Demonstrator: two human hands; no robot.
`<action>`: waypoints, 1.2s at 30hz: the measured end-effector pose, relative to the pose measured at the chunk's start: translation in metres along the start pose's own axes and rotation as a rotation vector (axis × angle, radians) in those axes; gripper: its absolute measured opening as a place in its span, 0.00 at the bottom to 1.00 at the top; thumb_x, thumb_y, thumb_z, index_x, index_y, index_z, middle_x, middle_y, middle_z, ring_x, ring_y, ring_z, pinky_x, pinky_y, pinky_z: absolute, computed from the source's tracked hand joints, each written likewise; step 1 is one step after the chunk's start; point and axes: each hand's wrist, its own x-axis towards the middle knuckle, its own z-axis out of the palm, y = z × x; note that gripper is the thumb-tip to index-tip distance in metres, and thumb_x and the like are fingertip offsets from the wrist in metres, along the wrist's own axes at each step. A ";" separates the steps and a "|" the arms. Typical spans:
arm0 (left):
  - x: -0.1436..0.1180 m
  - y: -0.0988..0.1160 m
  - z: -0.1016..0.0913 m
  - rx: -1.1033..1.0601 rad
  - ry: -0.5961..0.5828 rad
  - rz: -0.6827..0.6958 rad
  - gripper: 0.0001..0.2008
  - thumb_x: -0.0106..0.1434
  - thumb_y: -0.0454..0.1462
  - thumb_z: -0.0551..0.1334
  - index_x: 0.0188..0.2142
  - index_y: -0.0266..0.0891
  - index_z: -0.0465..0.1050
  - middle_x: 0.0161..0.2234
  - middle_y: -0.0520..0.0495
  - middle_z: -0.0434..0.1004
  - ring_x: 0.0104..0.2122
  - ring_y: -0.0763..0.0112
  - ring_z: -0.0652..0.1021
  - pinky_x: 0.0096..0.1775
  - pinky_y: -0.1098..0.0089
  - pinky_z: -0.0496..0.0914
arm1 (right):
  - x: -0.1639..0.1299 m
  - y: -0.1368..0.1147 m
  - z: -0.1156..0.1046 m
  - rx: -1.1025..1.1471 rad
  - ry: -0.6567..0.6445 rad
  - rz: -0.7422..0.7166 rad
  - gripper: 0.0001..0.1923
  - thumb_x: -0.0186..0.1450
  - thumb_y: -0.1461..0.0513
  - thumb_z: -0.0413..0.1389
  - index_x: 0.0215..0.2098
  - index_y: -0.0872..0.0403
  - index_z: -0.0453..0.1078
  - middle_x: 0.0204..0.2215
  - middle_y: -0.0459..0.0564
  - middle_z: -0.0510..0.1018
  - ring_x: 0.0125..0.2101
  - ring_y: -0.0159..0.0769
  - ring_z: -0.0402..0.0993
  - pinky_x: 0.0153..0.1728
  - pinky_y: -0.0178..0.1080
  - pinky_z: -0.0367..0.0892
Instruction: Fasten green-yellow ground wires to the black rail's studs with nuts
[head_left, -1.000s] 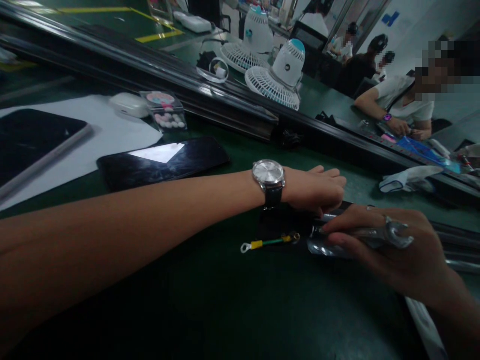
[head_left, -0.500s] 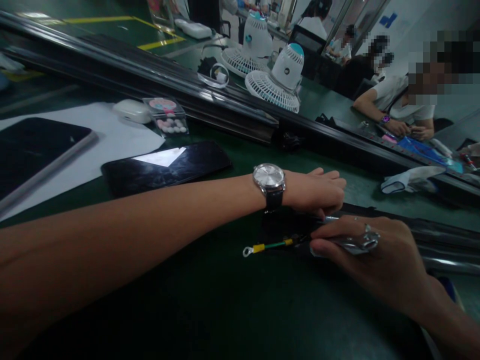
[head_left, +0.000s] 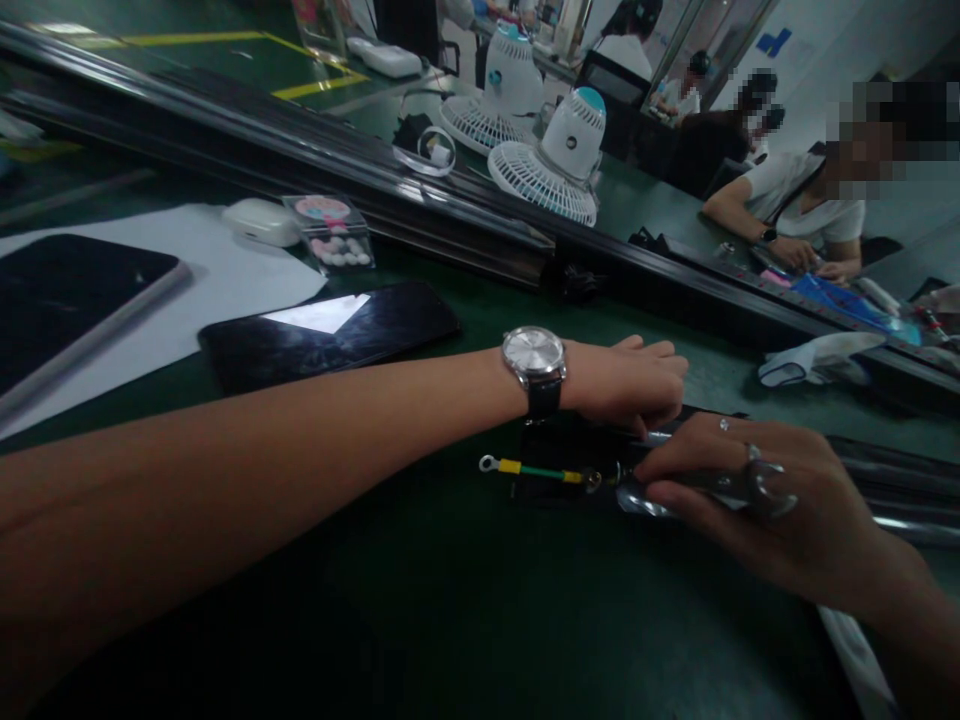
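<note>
- Since my right hand [head_left: 757,510] is curled around a small metal wrench [head_left: 720,487], I judge the tool stiff, fairly light and a little slippery on its polished faces; the shank is the place to grip it, and that is where my fingers wrap it, with its far end poking out past the knuckles.
- The wrench's working end points left, at the joint where the green-and-yellow ground wire [head_left: 541,471] meets the black part [head_left: 559,450] lying on the green table [head_left: 420,600].
- I judge that wire limp and light, easily kinked. It has a ring terminal [head_left: 487,463] free at the left end, so it is better held by its lugs than by the insulation.
- My left hand [head_left: 630,380] reaches across from the left, palm down, fingers bent onto the top of the black part and pressing on it; I cannot tell whether the fingertips pinch anything underneath.
- The left forearm lies low and nearly level over the table, a wristwatch [head_left: 534,355] face up on the wrist.
- The right wrist comes in from the lower right, the hand's back turned up, thumb along the near side of the tool.
- A dark phone [head_left: 330,330] lies well apart to the left.
</note>
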 end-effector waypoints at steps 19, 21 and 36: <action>-0.002 0.006 -0.004 -0.047 0.001 -0.037 0.05 0.61 0.30 0.65 0.33 0.40 0.79 0.51 0.43 0.70 0.53 0.55 0.65 0.48 0.60 0.59 | 0.003 0.001 -0.006 -0.049 -0.249 -0.200 0.10 0.73 0.67 0.54 0.51 0.53 0.72 0.39 0.49 0.82 0.36 0.35 0.78 0.40 0.43 0.71; -0.001 0.004 -0.002 -0.059 0.012 -0.029 0.04 0.61 0.30 0.66 0.33 0.40 0.79 0.51 0.43 0.70 0.53 0.56 0.64 0.49 0.60 0.59 | 0.002 0.000 -0.011 -0.023 -0.194 -0.180 0.10 0.72 0.68 0.55 0.50 0.53 0.72 0.39 0.48 0.82 0.37 0.34 0.78 0.41 0.42 0.71; -0.002 0.003 -0.002 -0.053 0.028 -0.016 0.02 0.60 0.32 0.69 0.31 0.39 0.80 0.49 0.42 0.71 0.51 0.55 0.67 0.44 0.60 0.59 | 0.000 -0.006 0.016 -0.053 0.081 0.012 0.03 0.71 0.61 0.61 0.42 0.51 0.73 0.31 0.45 0.83 0.28 0.30 0.79 0.30 0.33 0.70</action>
